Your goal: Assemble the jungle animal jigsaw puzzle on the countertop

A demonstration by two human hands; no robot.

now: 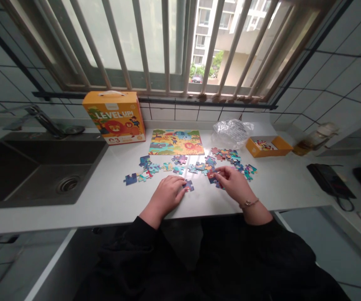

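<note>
My right hand (pixel 234 182) pinches a jigsaw piece (pixel 213 177) at the edge of the spread of pieces (pixel 178 166), laid flat on the white countertop (pixel 89 209) so each shows, while my relaxed left hand (pixel 167 194) merely touches a blue piece (pixel 188 185).

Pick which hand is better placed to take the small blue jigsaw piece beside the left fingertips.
Left, probably: the left hand has its fingertips right at the blue jigsaw piece, while the right hand is farther off and pinching another jigsaw piece.
</note>
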